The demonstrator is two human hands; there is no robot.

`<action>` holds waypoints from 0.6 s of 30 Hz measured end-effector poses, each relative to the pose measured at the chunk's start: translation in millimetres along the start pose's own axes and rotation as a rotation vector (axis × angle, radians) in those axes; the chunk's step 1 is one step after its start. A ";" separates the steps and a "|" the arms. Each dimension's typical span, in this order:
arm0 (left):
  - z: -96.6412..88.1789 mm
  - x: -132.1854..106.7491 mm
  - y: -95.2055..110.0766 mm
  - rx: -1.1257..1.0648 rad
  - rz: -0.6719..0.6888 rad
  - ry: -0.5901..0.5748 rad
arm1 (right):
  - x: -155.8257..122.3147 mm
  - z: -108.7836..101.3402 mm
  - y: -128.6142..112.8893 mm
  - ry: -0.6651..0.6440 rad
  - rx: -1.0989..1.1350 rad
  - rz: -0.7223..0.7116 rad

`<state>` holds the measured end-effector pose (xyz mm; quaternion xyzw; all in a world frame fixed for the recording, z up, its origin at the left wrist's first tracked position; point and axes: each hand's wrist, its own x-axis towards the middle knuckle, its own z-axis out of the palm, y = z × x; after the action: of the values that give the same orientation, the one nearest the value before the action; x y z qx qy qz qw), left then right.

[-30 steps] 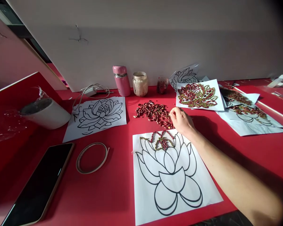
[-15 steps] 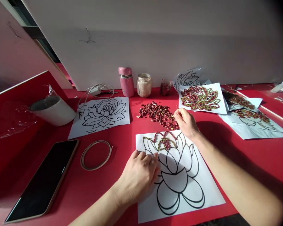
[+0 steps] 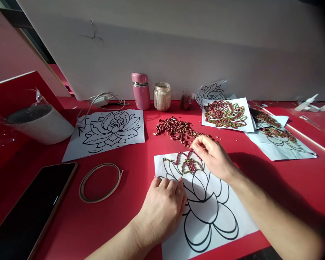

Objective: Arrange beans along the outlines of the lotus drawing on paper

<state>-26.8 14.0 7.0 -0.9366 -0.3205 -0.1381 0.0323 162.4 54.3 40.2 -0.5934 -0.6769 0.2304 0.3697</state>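
A sheet of paper (image 3: 200,211) printed with a black lotus outline lies in front of me. Small red and green beans (image 3: 190,164) line some of the upper petals. My left hand (image 3: 165,202) rests on the sheet's left side with its fingers curled; what they hold, if anything, is hidden. Over the upper right part of the drawing, my right hand (image 3: 212,155) has thumb and forefinger pinched together. Anything between those fingertips is too small to make out. Just beyond them is a loose pile of red-brown beans (image 3: 176,128).
Lotus sheets (image 3: 112,130), a tape roll (image 3: 82,191), a phone (image 3: 29,209) and a tipped white cup (image 3: 50,126) lie leftward. Behind stand a pink flask (image 3: 141,94), a jar (image 3: 162,99) and a small bean container (image 3: 186,101). Bean-covered pictures (image 3: 224,113) lie at right.
My right hand has moved from the bean pile back toward me and left, over the top of the lotus drawing. My left hand stays on the sheet. The view has shifted slightly.
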 end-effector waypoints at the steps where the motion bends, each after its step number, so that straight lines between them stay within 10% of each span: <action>1: 0.4 1.2 1.1 0.011 0.004 0.002 | -2.0 1.3 -3.0 -0.005 -0.005 0.006; 18: 5.9 1.3 -12.5 -0.067 -0.067 0.145 | -22.8 35.8 -2.8 0.027 -0.267 -0.130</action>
<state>-32.0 25.6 1.3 -0.9133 -0.3439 -0.2174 0.0195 133.5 36.0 14.9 -0.5953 -0.7335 0.1061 0.3105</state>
